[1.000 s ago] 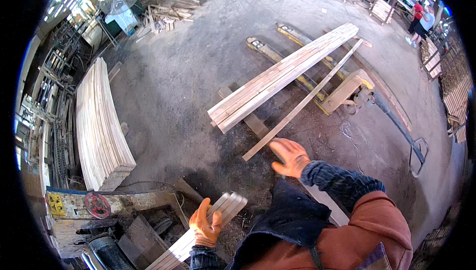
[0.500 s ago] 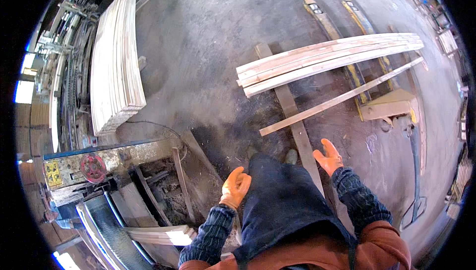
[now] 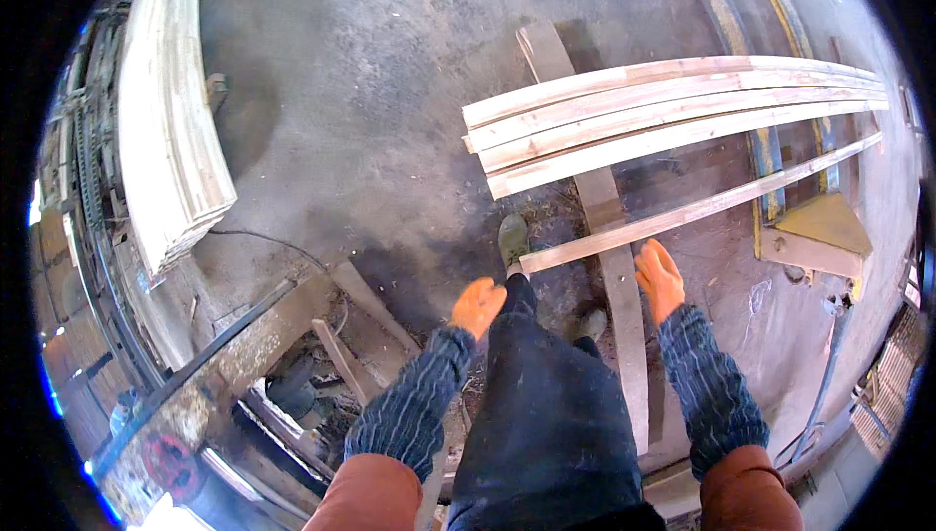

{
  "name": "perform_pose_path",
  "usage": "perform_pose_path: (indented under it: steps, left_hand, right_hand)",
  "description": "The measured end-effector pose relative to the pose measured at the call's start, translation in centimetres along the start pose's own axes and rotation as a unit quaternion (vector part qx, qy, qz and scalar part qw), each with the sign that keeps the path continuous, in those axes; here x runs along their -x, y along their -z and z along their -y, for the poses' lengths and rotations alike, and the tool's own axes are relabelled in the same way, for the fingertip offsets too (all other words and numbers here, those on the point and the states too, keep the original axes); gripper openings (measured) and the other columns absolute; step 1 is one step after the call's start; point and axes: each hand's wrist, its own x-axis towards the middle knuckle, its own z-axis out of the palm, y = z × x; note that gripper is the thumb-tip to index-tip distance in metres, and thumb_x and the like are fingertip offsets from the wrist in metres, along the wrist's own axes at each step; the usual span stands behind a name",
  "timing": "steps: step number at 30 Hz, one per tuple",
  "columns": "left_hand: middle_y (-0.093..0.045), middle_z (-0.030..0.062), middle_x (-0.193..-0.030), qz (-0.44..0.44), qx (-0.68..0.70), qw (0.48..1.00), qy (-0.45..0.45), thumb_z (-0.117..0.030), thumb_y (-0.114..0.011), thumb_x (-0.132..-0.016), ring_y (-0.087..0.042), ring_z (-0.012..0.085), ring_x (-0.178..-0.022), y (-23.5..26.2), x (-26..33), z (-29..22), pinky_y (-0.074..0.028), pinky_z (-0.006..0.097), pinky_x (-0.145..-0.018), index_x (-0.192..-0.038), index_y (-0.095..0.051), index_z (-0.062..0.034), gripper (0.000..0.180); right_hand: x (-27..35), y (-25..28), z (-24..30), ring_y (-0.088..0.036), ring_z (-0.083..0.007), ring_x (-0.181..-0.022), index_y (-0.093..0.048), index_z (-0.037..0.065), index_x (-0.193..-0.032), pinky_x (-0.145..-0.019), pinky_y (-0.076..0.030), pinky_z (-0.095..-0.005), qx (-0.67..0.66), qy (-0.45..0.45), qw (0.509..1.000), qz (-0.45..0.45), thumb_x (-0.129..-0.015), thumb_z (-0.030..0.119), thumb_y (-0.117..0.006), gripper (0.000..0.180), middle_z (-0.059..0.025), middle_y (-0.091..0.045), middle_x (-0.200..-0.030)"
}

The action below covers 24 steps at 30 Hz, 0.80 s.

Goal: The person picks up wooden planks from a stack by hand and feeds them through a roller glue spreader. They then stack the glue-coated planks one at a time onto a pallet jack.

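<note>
Left hand point(image 3: 478, 307) and right hand point(image 3: 661, 283) empty, narrowly spread, near the strip point(image 3: 702, 208). Step judged: pickup, grip not yet made; next move calls for grasping it.

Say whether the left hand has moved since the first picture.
Yes: the left hand moved forward, nearer the board stack across the pallet truck.

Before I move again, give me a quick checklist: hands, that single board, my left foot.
1. Left hand gloved and empty: ok.
2. Right hand gloved: ok.
3. Right hand touching the single board: cannot tell; it is very close.
4. Single board crossing the wooden beam: ok.
5. Single board against the stacked boards: not ok; a gap shows.
6. Left shoe clear of the board's near end: cannot tell.
</note>
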Motion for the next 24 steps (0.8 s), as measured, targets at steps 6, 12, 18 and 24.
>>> perform_pose_path:
  steps: [6, 12, 18, 24]
  left_hand:
    - [-0.043, 0.0300, -0.156, -0.005, 0.241, 0.970, 0.038, -0.038, -0.087, -0.083, -0.041, 0.0396, -0.147, 3.5, -21.2, -0.6, -0.036, 0.047, -0.119, -0.154, -0.035, 0.0095, 0.100]
    - [-0.057, 0.0064, -0.147, 0.113, 0.387, 0.906, 0.130, -0.038, -0.078, -0.090, -0.050, 0.0260, -0.139, 3.5, -27.4, -9.5, -0.045, 0.053, -0.104, -0.149, -0.046, -0.0177, 0.070]
    - [-0.061, 0.0056, -0.139, 0.064, 0.444, 0.874, 0.187, -0.031, -0.076, -0.094, -0.055, 0.0237, -0.132, 2.6, -24.7, -7.9, -0.043, 0.051, -0.109, -0.142, -0.049, -0.0144, 0.058]
    - [-0.061, 0.0080, -0.140, 0.102, 0.337, 0.919, 0.178, -0.040, -0.078, -0.089, -0.057, 0.0237, -0.129, 4.1, -23.4, -8.2, -0.045, 0.046, -0.108, -0.150, -0.047, -0.0066, 0.077]
  right_hand:
    - [-19.3, -5.2, -4.9, -0.046, -0.0280, -0.139, -0.028, 0.013, -0.157, -0.122, -0.030, -0.0446, -0.173, -0.038, 0.971, 0.162, -0.111, 0.026, -0.033, 0.048, -0.0106, -0.051, -0.148]
    - [-32.3, -8.0, -6.4, -0.053, -0.0266, -0.135, -0.050, 0.010, -0.148, -0.121, -0.032, -0.0419, -0.084, 0.124, 0.987, 0.050, -0.110, 0.044, -0.042, 0.052, -0.0074, -0.060, -0.146]
    - [-29.3, -12.8, -6.6, -0.057, -0.0291, -0.128, -0.050, 0.010, -0.148, -0.112, -0.043, -0.0411, -0.196, 0.044, 0.980, 0.008, -0.101, 0.047, -0.060, 0.060, -0.0107, -0.063, -0.140]
    - [-25.3, -14.4, -3.5, -0.060, -0.0306, -0.122, -0.051, 0.013, -0.145, -0.104, -0.050, -0.0476, -0.380, -0.079, 0.919, -0.068, -0.095, 0.062, -0.066, 0.071, -0.0111, -0.065, -0.133]
